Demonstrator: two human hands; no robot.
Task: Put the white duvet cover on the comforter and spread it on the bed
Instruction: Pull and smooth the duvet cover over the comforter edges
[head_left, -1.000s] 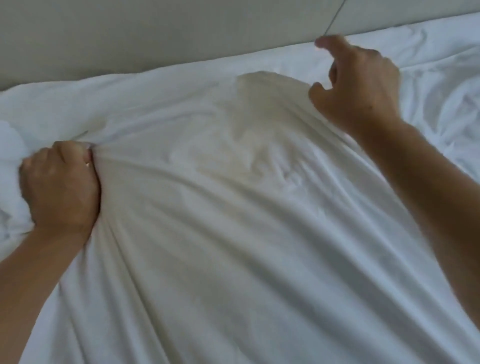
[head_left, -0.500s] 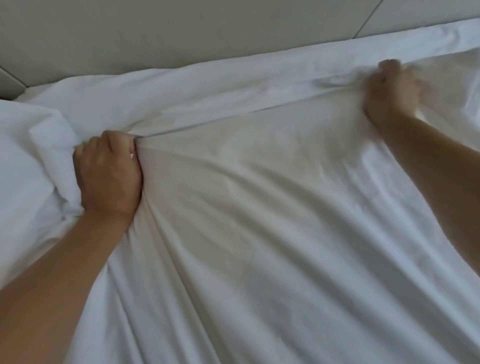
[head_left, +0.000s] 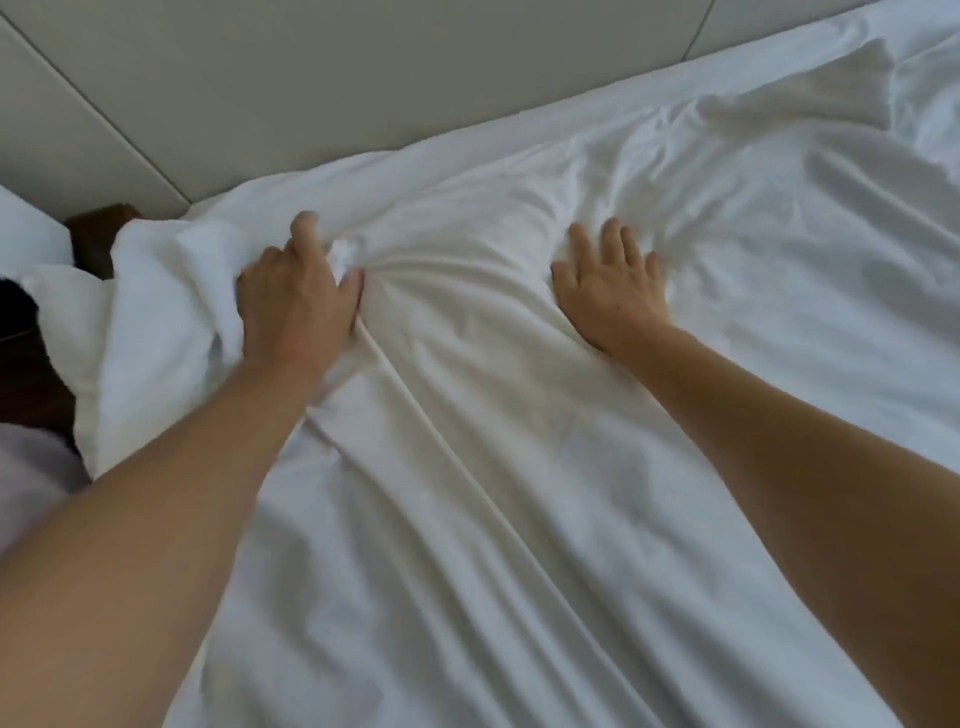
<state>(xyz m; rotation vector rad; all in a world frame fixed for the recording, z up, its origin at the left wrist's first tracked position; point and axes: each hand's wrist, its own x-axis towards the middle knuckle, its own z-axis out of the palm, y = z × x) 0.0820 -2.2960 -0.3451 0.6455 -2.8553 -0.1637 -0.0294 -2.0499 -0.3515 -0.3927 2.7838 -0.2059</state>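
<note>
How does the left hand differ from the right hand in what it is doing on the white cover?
The left hand has its fingers curled round a bunched fold of the white cover; the right hand lies flat with straight, spread fingers. Creases fan out from the left hand's grip, while the right hand presses the cloth down. Both touch the same cover near the headboard.

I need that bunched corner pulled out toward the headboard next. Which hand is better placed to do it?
Left. The left hand already grips the gathered duvet cover at the bunch, folds fanning out from it. The right hand lies flat and open on the fabric, holding nothing.
</note>
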